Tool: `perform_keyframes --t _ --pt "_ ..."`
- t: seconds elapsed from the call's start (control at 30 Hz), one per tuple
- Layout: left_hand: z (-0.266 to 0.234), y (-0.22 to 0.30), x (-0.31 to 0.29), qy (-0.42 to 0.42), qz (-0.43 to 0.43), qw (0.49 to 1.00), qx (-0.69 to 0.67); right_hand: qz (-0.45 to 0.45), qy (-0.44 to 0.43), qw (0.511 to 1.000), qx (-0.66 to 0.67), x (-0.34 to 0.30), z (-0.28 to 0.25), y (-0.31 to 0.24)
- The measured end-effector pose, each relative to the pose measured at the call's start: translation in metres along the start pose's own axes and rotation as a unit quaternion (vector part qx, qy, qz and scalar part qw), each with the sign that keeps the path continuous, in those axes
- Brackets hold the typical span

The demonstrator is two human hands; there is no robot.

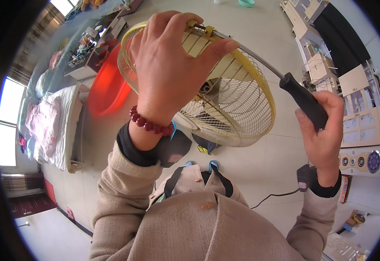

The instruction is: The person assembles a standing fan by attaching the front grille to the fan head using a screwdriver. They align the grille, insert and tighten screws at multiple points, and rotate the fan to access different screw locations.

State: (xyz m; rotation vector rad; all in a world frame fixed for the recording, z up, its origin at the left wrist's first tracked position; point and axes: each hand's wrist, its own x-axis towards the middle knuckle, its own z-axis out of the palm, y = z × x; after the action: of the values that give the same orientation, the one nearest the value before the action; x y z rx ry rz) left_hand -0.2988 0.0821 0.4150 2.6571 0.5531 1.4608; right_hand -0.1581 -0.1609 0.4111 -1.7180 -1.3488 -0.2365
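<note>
An electric fan with a yellow-rimmed wire guard (266,93) stands in front of me, its face tilted. My left hand (168,65) grips the guard's upper rim, the fingers over the edge and the thumb along it. Close to those fingers a small yellow clip (208,30) sits on the rim. My right hand (327,130) is closed around the black handle of a screwdriver (305,101). Its long metal shaft runs up and left, passing by my left thumb to the rim near the clip. Whether its tip touches the clip I cannot tell.
A red plastic basin (110,89) is left of the fan, beside a bed (68,126) with pale covers. Cabinets (359,117) and a large dark screen (340,39) line the right side. A green basin (246,3) lies far off on the tiled floor.
</note>
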Motion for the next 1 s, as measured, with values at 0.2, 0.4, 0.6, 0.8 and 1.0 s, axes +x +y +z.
perform_keyframes --t 0.2,0.4,0.6,0.8,1.0 --pt "-0.001 0.003 0.001 0.006 -0.003 1.000 0.001 0.028 -0.036 0.997 -0.056 0.005 -0.007 0.001" --pt "-0.001 0.003 0.000 -0.032 -0.020 0.999 -0.009 0.276 -0.155 0.920 0.233 0.011 -0.024 -0.007" --pt "0.000 0.003 0.003 -0.002 -0.008 1.000 -0.013 -0.166 0.013 0.955 -0.245 0.009 0.001 0.006" --pt "-0.003 0.008 0.008 0.022 -0.019 0.999 -0.039 -0.069 -0.034 0.995 -0.057 0.013 0.012 -0.007" --pt "-0.007 0.005 0.007 0.008 -0.041 0.998 -0.045 0.378 -0.186 0.837 0.349 0.024 -0.009 -0.015"
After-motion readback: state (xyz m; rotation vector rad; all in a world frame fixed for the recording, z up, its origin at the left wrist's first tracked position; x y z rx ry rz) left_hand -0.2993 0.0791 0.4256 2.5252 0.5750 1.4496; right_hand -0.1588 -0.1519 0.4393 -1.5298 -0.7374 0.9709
